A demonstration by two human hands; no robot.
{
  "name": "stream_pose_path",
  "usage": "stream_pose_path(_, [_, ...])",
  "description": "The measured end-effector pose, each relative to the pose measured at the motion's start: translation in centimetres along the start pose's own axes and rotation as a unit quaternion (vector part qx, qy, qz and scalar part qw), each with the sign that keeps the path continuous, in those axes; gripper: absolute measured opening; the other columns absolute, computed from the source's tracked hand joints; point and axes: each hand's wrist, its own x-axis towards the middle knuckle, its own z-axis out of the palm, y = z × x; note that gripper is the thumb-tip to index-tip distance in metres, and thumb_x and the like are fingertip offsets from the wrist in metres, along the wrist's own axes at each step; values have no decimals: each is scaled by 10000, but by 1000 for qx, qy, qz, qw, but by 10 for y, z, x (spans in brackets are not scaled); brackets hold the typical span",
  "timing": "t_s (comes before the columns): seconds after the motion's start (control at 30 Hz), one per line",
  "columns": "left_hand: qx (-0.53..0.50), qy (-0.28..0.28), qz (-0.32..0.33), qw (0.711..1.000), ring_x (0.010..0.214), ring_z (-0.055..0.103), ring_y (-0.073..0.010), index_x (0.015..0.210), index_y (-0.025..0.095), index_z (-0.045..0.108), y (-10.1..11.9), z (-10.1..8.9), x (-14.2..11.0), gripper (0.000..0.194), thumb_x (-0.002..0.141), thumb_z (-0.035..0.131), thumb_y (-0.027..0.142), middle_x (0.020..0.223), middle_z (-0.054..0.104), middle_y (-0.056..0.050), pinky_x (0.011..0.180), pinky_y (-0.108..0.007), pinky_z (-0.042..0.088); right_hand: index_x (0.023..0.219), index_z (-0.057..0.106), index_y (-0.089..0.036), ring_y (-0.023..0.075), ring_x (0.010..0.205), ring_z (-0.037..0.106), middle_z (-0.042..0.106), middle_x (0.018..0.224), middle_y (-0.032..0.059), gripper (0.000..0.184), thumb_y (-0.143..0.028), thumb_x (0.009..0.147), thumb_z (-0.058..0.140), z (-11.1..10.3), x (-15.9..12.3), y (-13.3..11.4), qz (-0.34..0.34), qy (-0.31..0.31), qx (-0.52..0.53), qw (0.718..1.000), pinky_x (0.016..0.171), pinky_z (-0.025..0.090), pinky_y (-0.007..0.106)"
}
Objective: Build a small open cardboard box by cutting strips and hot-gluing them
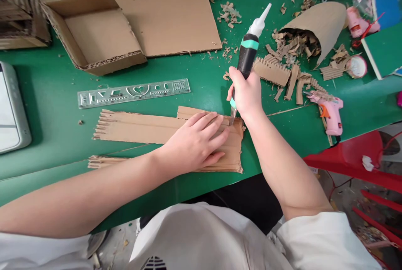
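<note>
My left hand [198,142] lies flat with fingers spread on a notched piece of corrugated cardboard [141,126], pressing it against the table. Under its fingertips is a narrow cardboard strip [191,112]. In my right fist [248,94] is a craft knife [246,58] with a black and teal handle and a white pointed tip at its upper end. The knife stands nearly upright, blade down, touching the cardboard near its right end, just beyond my left fingers. My palm hides part of the cardboard.
A clear plastic ruler [133,93] lies beyond the cardboard. Farther back are an open cardboard box [94,35] and a large sheet [176,10]. Cardboard scraps [271,71] and a pink glue gun [331,115] lie at right. A tablet-like device [12,106] sits at left.
</note>
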Motion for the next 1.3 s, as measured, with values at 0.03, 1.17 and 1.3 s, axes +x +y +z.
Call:
stream_pose_path(0.03, [-1, 0, 1, 1000, 1174, 539, -341, 1215, 100, 573, 0, 0, 0, 436, 914, 472, 399, 1268, 574, -202, 1011, -490, 439, 782, 405, -243, 82, 247, 411, 363, 392, -134, 258, -459, 902, 482, 1, 0, 0, -8, -1, -14, 1000, 334, 338, 209])
stream_pose_path(1.17, [12, 13, 3, 1000, 1150, 555, -350, 1194, 110, 582, 2, 2, 0, 433, 906, 448, 404, 1232, 594, -189, 964, -475, 475, 841, 514, -185, 211, 728, 663, 571, 689, 18, 189, -325, 885, 393, 0, 21, -23, 74, -13, -234, 969, 651, 517, 343])
stream_pose_path(1.3, [9, 15, 2, 1000, 1153, 556, -352, 1189, 112, 584, 2, 2, 0, 423, 906, 449, 396, 1223, 598, -190, 966, -481, 475, 882, 508, -185, 193, 697, 668, 568, 687, 15, 243, -336, 922, 323, 0, 23, -20, 44, -18, -255, 966, 612, 503, 309])
